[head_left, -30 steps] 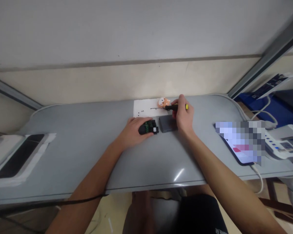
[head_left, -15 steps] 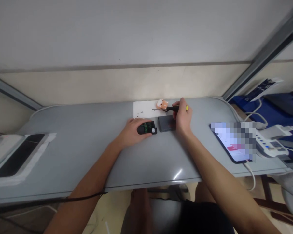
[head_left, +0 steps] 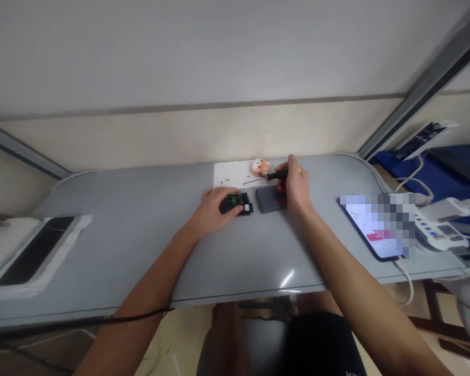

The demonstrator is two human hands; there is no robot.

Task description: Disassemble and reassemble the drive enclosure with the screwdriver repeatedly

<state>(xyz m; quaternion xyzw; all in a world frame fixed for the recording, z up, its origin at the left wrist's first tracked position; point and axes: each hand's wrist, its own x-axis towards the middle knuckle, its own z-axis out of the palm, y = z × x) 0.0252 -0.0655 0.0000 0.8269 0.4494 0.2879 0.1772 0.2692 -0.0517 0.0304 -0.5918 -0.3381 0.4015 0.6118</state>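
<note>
My left hand (head_left: 211, 210) lies on the grey table (head_left: 141, 235) with its fingers curled round a small black device with a green circuit board (head_left: 236, 203). My right hand (head_left: 295, 187) is closed on a screwdriver with a black and yellow handle (head_left: 278, 175), whose thin shaft points left over a white sheet (head_left: 231, 174). A dark grey flat cover (head_left: 269, 199) lies between the two hands. Several tiny dark screws sit on the white sheet, and a small orange figure (head_left: 260, 167) stands at its right end.
A phone (head_left: 376, 224) with a lit screen lies at the right, with a cable running off the table's front edge. A white power strip (head_left: 438, 230) and cables are beyond it. A dark slab in white foam (head_left: 35, 256) sits at the left. A wall stands close behind.
The screwdriver's tip has dropped a little toward the white sheet. My left hand and the device have stayed put; the view has shifted slightly.
</note>
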